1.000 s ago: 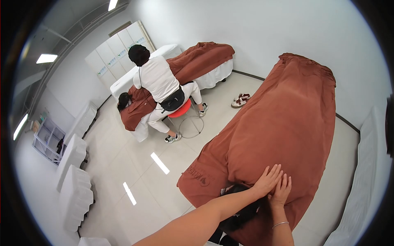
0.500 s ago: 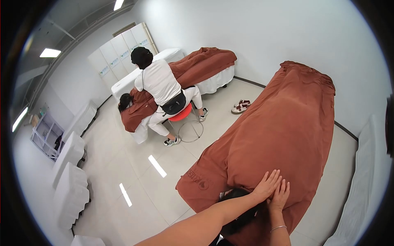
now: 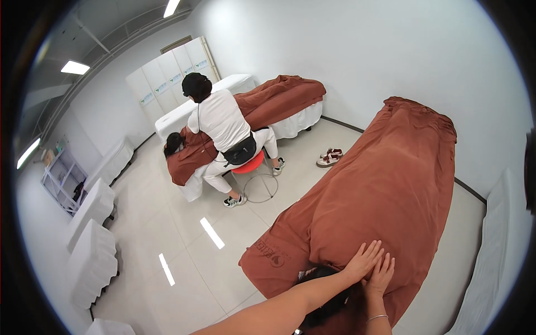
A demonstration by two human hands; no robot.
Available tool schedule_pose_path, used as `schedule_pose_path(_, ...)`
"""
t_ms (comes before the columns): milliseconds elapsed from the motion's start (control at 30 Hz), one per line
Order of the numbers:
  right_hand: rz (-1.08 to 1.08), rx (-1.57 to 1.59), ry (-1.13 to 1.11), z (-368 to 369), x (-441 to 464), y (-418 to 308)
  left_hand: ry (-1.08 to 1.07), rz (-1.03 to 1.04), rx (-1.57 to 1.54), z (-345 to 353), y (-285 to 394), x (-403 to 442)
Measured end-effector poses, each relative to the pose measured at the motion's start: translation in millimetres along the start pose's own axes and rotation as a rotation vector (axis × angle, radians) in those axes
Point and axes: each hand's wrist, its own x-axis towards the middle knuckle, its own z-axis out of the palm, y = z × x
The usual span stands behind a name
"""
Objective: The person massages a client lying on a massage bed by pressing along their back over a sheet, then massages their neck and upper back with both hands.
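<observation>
A rust-brown sheet [image 3: 379, 190] covers a person lying on the bed in front of me; only the dark hair of the head [image 3: 326, 304] shows, partly behind my left forearm. My left hand [image 3: 365, 260] lies on the sheet at the upper back or shoulder, fingers stretched out. Right beside it, my right hand [image 3: 381, 276] rests on the same spot with its fingers extended, the two hands touching or overlapping near the thumbs. A thin bracelet [image 3: 377, 317] circles my right wrist. Neither hand holds anything.
Across the room a co-worker [image 3: 223, 120] sits on a red stool [image 3: 249, 164] at another bed, beside a person under a brown sheet [image 3: 279, 103]. Shoes [image 3: 329, 157] stand on the floor between the beds. White-covered beds [image 3: 94, 262] line the left; another white-covered surface [image 3: 483, 268] stands at right.
The view has tilted slightly, so the far room sits a little lower in the picture. Both hands stay on the same part of the sheet.
</observation>
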Motion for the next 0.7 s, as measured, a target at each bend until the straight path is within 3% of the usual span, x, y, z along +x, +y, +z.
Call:
schedule_pose_path(67,-0.113,-0.029,0.185,21.9,-5.0,4.6,-0.013,0.002,-0.036,1.1,-2.6,-7.7)
schedule_pose_path(167,-0.141,-0.029,0.226,24.2,-4.4,1.6,-0.034,0.012,-0.069,1.0,-11.2,-12.6)
schedule_pose_path(267,-0.1,0.038,0.072,-5.2,3.0,-6.2,-0.027,0.015,-0.036,1.9,-11.2,-5.9)
schedule_pose_path(467,0.001,-0.029,-0.027,-16.7,5.2,-6.6,-0.045,-0.001,0.01,0.2,-1.5,3.4)
schedule_pose_path(700,-0.103,-0.051,0.208,16.8,-2.8,-1.2,-0.015,0.042,-0.092,0.8,-13.7,-8.9)
